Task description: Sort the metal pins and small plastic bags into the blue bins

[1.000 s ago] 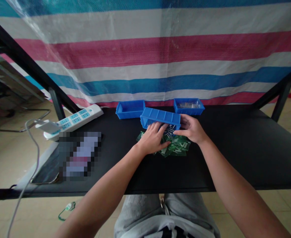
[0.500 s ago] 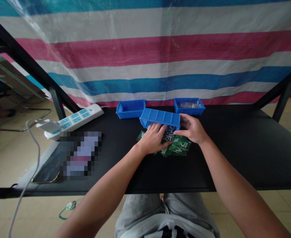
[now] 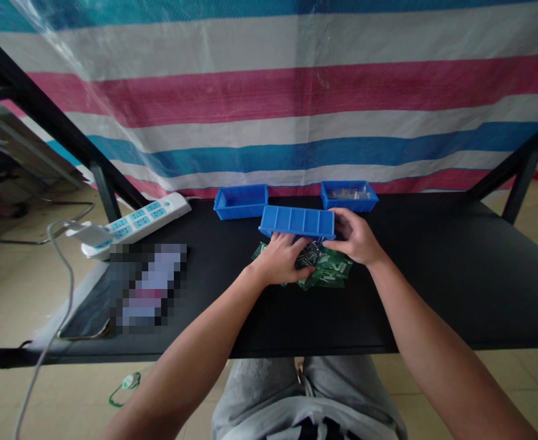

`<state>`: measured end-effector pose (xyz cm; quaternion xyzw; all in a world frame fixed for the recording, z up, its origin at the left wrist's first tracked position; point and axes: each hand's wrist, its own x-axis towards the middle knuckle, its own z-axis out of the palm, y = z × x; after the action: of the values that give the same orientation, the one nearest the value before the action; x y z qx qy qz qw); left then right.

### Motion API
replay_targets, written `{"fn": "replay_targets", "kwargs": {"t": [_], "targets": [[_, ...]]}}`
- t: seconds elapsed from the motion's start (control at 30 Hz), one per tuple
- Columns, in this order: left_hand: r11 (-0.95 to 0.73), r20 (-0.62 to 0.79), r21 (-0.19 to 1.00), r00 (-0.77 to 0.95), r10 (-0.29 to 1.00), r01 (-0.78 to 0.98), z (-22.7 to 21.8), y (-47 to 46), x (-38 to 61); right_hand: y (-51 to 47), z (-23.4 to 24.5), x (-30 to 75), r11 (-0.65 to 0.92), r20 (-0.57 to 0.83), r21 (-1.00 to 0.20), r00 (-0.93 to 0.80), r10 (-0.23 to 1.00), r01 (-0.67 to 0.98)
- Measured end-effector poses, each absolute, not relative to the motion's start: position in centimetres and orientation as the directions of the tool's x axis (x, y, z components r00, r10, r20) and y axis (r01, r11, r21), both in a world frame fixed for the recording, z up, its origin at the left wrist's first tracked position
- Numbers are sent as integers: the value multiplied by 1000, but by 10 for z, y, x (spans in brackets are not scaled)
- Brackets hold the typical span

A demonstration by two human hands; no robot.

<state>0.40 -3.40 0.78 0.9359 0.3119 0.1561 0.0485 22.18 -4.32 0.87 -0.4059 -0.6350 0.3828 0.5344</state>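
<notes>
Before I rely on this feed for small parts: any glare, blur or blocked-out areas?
Head view: pale sheen on the striped sheet, upper left; head view: a pixelated patch covers some of the black table, at left; head view: the metal pieces below the tipped blue bin look dim and soft, hard to tell apart.

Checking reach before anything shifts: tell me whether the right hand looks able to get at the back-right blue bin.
Probably yes: the right hand is close in front of the back-right blue bin, nothing visible between them, though it would likely need to release the tipped bin.
</notes>
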Motion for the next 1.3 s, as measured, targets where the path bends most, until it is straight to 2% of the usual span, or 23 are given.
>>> {"fn": "replay_targets", "kwargs": {"t": [0.33,0.63,0.83,1.0,1.17,1.23,1.3], "targets": [[-846,266,221,804,532,486,8,-30,3,-35,-2,221,406,410,-899,-7,912,167],[-847,250,200,810,530,493,14,-31,1,-27,-10,227,421,434,-894,67,898,153],[-830,296,253,777,556,498,21,-28,-5,-24,-13,229,430,447,-893,141,883,136],[-794,400,307,686,607,524,25,-21,-13,-22,-11,230,456,451,-889,272,850,50],[-671,550,400,422,721,624,16,-7,-21,-24,-1,232,435,404,-900,325,855,-26],[-646,563,434,371,739,627,12,-2,-24,-23,1,233,443,403,-896,341,849,-44],[-642,532,444,392,751,625,10,1,-26,-21,1,236,449,390,-891,394,832,-66]]}}
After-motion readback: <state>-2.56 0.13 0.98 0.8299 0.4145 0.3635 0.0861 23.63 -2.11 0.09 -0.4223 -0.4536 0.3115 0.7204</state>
